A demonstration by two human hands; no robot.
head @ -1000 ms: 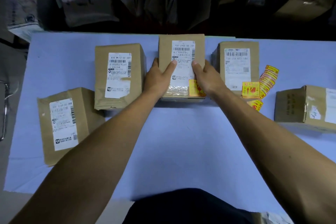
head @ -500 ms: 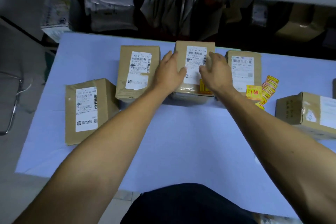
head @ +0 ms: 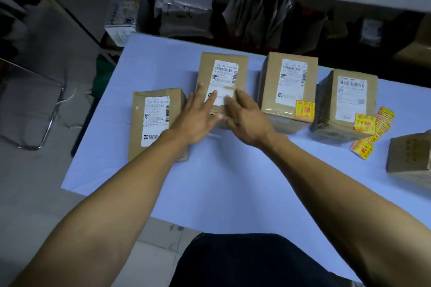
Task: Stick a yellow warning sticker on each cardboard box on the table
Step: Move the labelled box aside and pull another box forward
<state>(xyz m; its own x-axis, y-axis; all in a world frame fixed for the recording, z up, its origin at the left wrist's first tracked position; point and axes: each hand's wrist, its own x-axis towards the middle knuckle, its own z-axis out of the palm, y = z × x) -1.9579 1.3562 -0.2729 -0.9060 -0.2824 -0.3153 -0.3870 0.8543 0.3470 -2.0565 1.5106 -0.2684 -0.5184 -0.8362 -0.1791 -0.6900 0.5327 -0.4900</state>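
The second brown cardboard box from the left point(head: 221, 77), still without a yellow sticker, stands on the pale blue worktop point(head: 233, 182). The left hand point(head: 198, 121) and right hand point(head: 247, 121) are spread over it, each grip wide, nothing held. It is judged light and stiff, best taken by opposite side walls.

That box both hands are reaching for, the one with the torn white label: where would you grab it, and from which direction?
Judging by its pose, grip the box with the torn label by its two long side faces, one hand each side, coming from the near end. It has open gaps to both neighbours, and the left hand and right hand already approach with fingers spread.
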